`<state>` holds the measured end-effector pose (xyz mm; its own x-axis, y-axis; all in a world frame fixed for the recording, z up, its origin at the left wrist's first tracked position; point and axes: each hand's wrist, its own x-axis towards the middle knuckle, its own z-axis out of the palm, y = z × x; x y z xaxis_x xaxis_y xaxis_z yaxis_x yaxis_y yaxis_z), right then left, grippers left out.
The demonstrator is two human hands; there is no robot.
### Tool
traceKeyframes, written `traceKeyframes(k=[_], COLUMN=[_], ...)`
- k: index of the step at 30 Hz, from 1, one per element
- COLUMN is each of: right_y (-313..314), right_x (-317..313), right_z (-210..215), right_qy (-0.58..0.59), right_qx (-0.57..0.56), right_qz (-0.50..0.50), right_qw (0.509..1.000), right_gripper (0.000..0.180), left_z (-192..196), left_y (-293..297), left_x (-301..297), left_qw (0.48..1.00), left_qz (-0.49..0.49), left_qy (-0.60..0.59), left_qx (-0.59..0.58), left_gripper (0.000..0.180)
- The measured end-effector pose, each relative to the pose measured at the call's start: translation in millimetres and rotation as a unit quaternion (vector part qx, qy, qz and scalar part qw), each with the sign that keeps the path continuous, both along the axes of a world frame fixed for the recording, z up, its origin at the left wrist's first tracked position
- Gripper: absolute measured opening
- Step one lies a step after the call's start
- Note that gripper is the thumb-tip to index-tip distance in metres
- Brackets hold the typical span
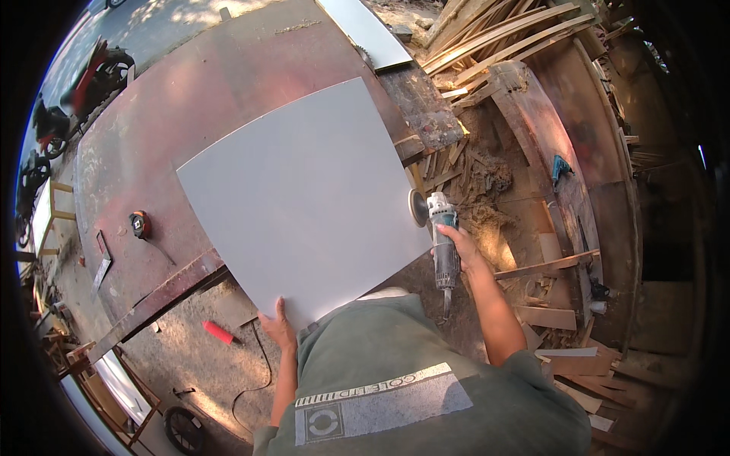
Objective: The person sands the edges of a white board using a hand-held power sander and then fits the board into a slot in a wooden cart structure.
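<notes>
A large white panel [304, 197] lies partly on the reddish worktable [152, 137] and juts over its near edge toward my body. My left hand [280, 327] grips the panel's near left corner, thumb on top and the other fingers mostly hidden below. In my right hand [462, 247] is an angle grinder [445, 239], its body grey and teal. The grinder's round disc [417, 207] stands against or right beside the panel's right edge; I cannot tell whether it touches or spins.
On the table lie a tape measure [141, 224] and a try square [103, 262]. A saw blade [364, 55] pokes up beside another white panel [372, 30]. Wood strips [502, 42] are piled far right. A teal tool [560, 169] rests on a bench; a red object [218, 332] is on the ground.
</notes>
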<state>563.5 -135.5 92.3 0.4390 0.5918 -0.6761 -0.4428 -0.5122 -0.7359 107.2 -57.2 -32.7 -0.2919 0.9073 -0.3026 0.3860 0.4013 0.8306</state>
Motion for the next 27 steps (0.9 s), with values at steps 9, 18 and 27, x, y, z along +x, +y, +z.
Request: traceKeyframes(k=[9,18,27], right_y=[-145.0,-106.9,63.0], right_x=[-32.7,7.8,36.7], right_z=[-20.9,29.4,23.6], right_qy=[0.1,0.04,0.034], right_qx=[-0.1,-0.001,0.095], right_qz=[-0.145,-0.187,-0.018], right_qw=[0.979,0.982,0.995], right_gripper=[0.044,0.04,0.045], left_z=[-9.4,5.4,10.3], left_y=[6.1,16.5,16.3], left_x=[-3.9,-4.0,-8.6], left_qw=[0.999,1.0,1.0], left_qz=[0.002,0.013,0.01], left_qy=[0.036,-0.012,-0.011], left_qx=[0.009,0.008,0.008], left_gripper=[0.066,0.062,0.059])
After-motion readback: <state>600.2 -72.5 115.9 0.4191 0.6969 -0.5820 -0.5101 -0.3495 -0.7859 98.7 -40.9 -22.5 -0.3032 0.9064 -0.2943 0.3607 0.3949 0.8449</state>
